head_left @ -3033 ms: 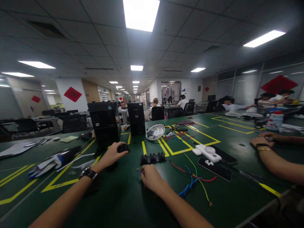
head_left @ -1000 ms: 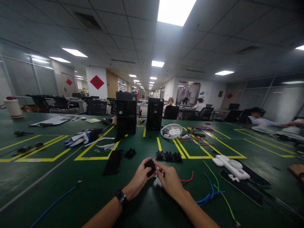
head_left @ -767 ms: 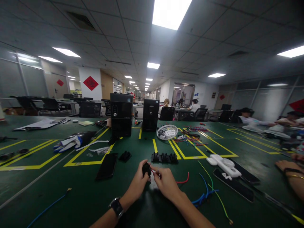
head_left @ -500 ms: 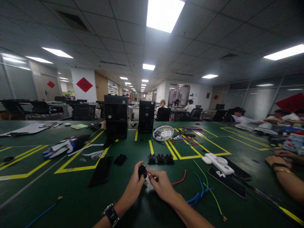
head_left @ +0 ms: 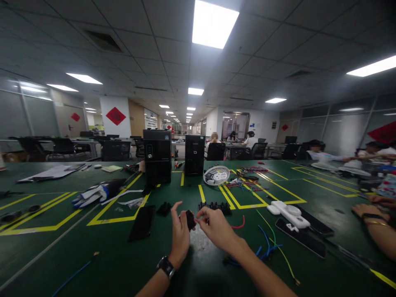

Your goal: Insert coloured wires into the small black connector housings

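My left hand (head_left: 180, 236) is closed around a small black plastic block (head_left: 191, 220), held above the green tabletop, with its index finger raised. Just to the right, my right hand (head_left: 216, 227) pinches what looks like a red wire (head_left: 239, 225) against the block's side. Part of the wire curves out behind that hand, and where it meets the block is too small to make out. A row of similar black blocks (head_left: 221, 207) lies behind my right hand. Another loose black piece (head_left: 163, 208) sits beyond my left hand.
A black phone (head_left: 141, 222) lies left of my hands. Blue wires (head_left: 266, 249), a green wire (head_left: 272, 231) and a white charger (head_left: 291, 213) are on the right. Farther back stand two black computer towers (head_left: 157, 159) and a white basket (head_left: 221, 172). A co-worker's arm (head_left: 382, 233) rests at far right.
The view has shifted a little, so the table things appear farther right. My left hand has tilted more upright with its index finger lifted. My right fingers have drawn slightly away from the block.
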`<action>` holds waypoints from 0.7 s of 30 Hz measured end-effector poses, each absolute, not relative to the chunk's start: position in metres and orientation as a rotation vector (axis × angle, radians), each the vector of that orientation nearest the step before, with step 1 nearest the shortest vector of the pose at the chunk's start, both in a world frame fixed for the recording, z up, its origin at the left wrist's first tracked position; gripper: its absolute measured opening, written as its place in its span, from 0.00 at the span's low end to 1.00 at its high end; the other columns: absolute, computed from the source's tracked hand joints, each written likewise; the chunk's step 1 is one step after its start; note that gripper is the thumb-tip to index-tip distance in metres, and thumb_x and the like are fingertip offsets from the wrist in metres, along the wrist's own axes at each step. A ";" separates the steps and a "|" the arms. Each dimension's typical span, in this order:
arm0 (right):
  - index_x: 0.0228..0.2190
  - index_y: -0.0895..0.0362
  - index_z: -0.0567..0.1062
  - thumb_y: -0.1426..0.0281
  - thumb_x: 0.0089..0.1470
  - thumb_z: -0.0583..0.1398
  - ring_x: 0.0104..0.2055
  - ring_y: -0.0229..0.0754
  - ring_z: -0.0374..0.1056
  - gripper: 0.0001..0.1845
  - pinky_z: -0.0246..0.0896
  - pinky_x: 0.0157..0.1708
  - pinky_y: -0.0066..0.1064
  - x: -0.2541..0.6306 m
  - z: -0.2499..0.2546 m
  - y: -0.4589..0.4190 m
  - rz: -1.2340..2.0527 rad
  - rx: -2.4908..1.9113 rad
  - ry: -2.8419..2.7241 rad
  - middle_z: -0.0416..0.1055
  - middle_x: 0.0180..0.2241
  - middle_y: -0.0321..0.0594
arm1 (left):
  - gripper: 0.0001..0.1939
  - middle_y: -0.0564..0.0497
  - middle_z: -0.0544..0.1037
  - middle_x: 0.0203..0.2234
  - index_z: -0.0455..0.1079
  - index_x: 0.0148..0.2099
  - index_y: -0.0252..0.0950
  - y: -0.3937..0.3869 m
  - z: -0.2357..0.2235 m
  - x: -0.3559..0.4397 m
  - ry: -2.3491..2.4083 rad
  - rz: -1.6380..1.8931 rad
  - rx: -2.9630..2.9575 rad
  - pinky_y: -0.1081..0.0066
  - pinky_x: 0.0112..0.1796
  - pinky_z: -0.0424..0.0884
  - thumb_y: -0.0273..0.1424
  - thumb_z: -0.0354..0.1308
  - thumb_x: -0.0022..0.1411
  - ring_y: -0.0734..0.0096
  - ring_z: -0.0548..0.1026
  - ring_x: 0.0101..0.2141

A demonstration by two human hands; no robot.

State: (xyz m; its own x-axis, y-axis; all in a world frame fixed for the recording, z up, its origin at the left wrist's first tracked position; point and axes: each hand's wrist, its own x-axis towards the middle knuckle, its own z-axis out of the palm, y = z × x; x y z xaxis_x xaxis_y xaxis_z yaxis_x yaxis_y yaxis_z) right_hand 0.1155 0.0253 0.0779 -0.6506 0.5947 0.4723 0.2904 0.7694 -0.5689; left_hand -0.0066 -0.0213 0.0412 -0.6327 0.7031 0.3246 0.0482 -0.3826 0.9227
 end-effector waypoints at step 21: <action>0.39 0.59 0.70 0.61 0.62 0.50 0.37 0.47 0.70 0.16 0.63 0.36 0.36 -0.054 0.133 -0.063 -0.072 -0.156 -2.578 0.74 0.35 0.45 | 0.25 0.45 0.77 0.28 0.55 0.51 0.37 -0.018 0.015 -0.011 0.939 1.332 0.677 0.72 0.16 0.63 0.49 0.47 0.60 0.62 0.75 0.19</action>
State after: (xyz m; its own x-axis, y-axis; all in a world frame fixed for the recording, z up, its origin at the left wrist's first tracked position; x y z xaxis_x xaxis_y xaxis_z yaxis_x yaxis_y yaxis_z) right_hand -0.0538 -0.0635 0.1328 -0.8416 0.0968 0.5313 0.1264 0.9918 0.0196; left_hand -0.0114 -0.0182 0.0153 -0.0170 0.9841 -0.1766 -0.4972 0.1449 0.8554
